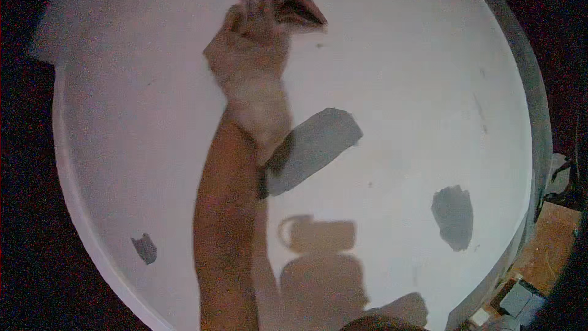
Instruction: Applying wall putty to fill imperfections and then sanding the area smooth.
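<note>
My left hand (251, 30) is raised near the top of the pale surface (429, 86), closed on a dark, wedge-shaped object (298, 5) with pinkish edges; blur hides what it is exactly. The forearm comes up from the lower edge. A long grey patch (321, 141) on the surface lies just right of this arm. Smaller grey patches sit at the lower left (144, 247) and lower right (452, 216). A rounded bit of skin shows at the bottom edge, right of centre, but my right hand is out of sight.
My shadow falls on the lower middle of the surface. Beyond its curved right edge are a tan board (554, 227), a small grey item (519, 299) and a pale object with a dark cord (557, 171). The surroundings at both sides are dark.
</note>
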`<move>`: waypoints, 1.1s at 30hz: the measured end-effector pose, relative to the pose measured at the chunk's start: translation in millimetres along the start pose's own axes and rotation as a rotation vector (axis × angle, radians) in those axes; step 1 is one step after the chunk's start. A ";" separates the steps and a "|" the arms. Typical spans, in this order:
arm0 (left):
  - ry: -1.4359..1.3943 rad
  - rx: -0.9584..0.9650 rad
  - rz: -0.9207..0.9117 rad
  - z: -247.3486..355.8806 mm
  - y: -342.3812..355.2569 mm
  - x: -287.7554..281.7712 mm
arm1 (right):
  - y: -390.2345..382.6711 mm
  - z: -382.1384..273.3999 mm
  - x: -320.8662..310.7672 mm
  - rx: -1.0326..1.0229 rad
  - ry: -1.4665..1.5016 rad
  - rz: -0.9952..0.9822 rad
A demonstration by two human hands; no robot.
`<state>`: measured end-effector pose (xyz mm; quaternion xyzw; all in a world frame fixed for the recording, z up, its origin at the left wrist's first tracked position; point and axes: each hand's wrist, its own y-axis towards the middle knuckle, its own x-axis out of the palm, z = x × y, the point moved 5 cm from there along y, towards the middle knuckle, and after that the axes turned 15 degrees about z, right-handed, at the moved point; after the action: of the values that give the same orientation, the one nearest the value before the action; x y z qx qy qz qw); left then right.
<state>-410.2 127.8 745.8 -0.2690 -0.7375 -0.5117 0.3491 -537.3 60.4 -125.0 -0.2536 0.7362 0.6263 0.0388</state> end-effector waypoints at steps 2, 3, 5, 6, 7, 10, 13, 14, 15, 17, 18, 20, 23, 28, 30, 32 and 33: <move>-0.198 -0.043 -0.026 68.3 29.7 -9.5 | -40.9 34.9 45.4 -0.015 -0.032 -0.073; -0.232 -0.054 -0.023 81.1 41.2 -26.6 | -43.7 37.7 49.1 -0.078 -0.053 -0.131; -0.420 -0.095 -0.023 174.0 71.1 -62.3 | -41.1 44.7 11.8 0.094 0.003 -0.231; -0.449 -0.094 -0.020 188.8 86.1 -81.1 | -26.0 41.1 -18.0 0.154 0.076 -0.263; -0.462 -0.091 -0.014 193.1 102.6 -100.1 | -11.4 36.6 -51.6 0.212 0.142 -0.284; -0.659 -0.072 0.005 285.3 150.3 -178.5 | 5.7 42.9 -156.1 0.532 0.302 -0.260; -0.774 0.008 0.041 346.1 186.1 -262.6 | 4.1 55.2 -244.3 0.740 0.407 -0.169; -0.824 0.060 0.059 368.2 191.8 -296.1 | -2.2 63.5 -267.3 0.807 0.424 -0.135; -0.851 0.069 0.070 386.6 198.3 -331.2 | -11.4 67.8 -286.4 0.863 0.444 -0.110; -1.347 0.138 0.141 429.5 187.3 -418.8 | -35.9 82.6 -306.3 0.979 0.458 -0.055; -1.546 0.170 0.162 437.4 181.7 -437.4 | -43.7 85.9 -312.4 0.982 0.477 -0.052; -1.555 -0.113 0.500 474.5 181.8 -454.6 | -68.4 98.4 -312.5 1.049 0.507 -0.033; -1.544 0.415 -0.217 412.9 233.0 -410.2 | -121.9 128.1 -252.2 1.203 0.591 -0.042; -1.429 0.283 -0.121 394.3 230.4 -351.5 | -65.3 77.5 -365.0 1.579 0.897 -0.016; -1.434 0.218 -0.028 415.5 209.2 -364.8 | -66.8 88.8 -382.1 0.733 0.380 0.045; -1.422 0.147 0.078 437.8 186.1 -370.7 | -63.4 83.8 -394.4 0.754 0.386 0.087; -1.481 0.103 0.156 443.4 189.0 -397.9 | -74.0 81.5 -405.1 0.848 0.384 0.120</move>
<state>-130.4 592.6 435.4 -0.5781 -0.7814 -0.1352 -0.1918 -175.5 262.3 -57.3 -0.2836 0.9343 0.2132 -0.0342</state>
